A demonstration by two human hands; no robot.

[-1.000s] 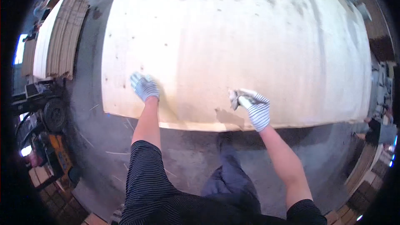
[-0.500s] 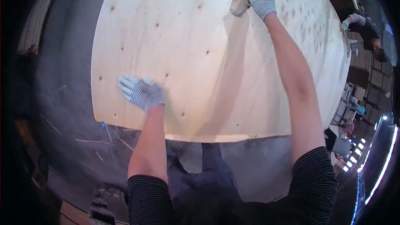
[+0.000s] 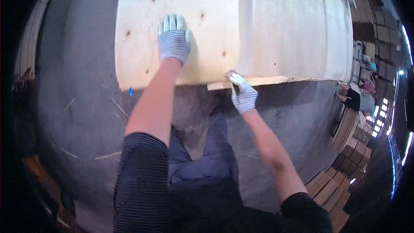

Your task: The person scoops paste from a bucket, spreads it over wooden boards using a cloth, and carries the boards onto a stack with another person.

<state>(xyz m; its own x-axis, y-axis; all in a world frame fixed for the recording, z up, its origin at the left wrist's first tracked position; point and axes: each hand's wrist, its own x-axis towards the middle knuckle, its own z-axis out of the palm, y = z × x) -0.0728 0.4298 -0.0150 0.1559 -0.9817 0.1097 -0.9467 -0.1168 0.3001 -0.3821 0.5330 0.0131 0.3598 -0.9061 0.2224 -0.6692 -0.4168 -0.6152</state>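
A large pale wood sheet [image 3: 207,39] with several dark knots lies in front of me. My left hand [image 3: 174,43], in a striped white glove, rests flat on its left half with the fingers stretched forward. At the sheet's near edge, my gloved right hand [image 3: 244,93] is closed on a small flat scraper-like tool [image 3: 230,74], mostly hidden by the fingers. A loose strip of wood [image 3: 219,86] sticks out below that edge, left of the right hand. A greyish band [image 3: 246,26] runs across the sheet away from me.
Grey floor [image 3: 77,82] with thin wood slivers lies left of the sheet. Stacked boards [image 3: 330,192] stand at the lower right, with more stacks [image 3: 384,39] beyond. Another person [image 3: 362,100] is at the right, and a blue bit [image 3: 130,91] hangs at the near left edge.
My right hand has come from the far part of the sheet to its near edge with the tool. My left hand has shifted forward and right on the sheet. The view has also moved.
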